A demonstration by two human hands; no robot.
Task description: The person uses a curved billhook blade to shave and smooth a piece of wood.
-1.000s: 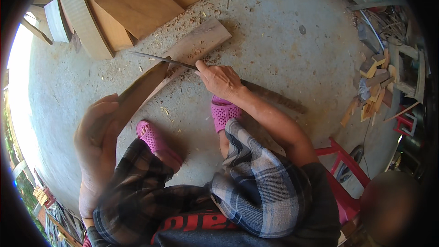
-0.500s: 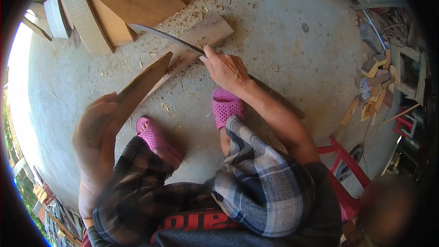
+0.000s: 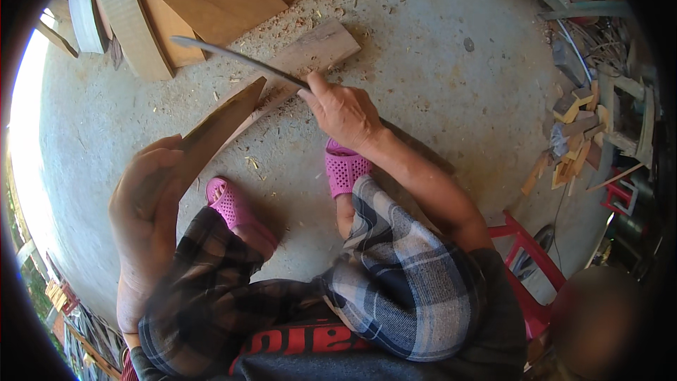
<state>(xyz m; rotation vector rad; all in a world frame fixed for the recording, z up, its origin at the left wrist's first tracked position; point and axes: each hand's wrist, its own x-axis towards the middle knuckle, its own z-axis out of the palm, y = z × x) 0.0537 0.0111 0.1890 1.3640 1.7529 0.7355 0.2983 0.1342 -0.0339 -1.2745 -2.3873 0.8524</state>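
My left hand point(image 3: 144, 197) is wrapped round the lower end of a wooden piece point(image 3: 224, 116), whose pointed end tilts up and away to the right. Closed on a long, slim, slightly curved blade point(image 3: 243, 58), my right hand point(image 3: 345, 113) has its fingers round the grip, which is hidden. This knife-like tool appears nearly edge-on and reaches to the upper left, past the wooden piece's tip. Beneath both lies a thick wooden plank point(image 3: 321, 47) on the floor, with wood chips around it.
Wooden boards point(image 3: 211, 0) stand at the upper left. Offcuts point(image 3: 575, 144) are piled at the right, by a greenish frame point(image 3: 592, 8). A red plastic stool point(image 3: 525, 257) is beside my right arm. My feet wear pink slippers point(image 3: 345, 169) on the concrete floor point(image 3: 437, 85).
The blade has swung slightly, its tip further left, and my right hand has shifted a little left and down. The wooden piece stays in my left hand, almost unmoved.
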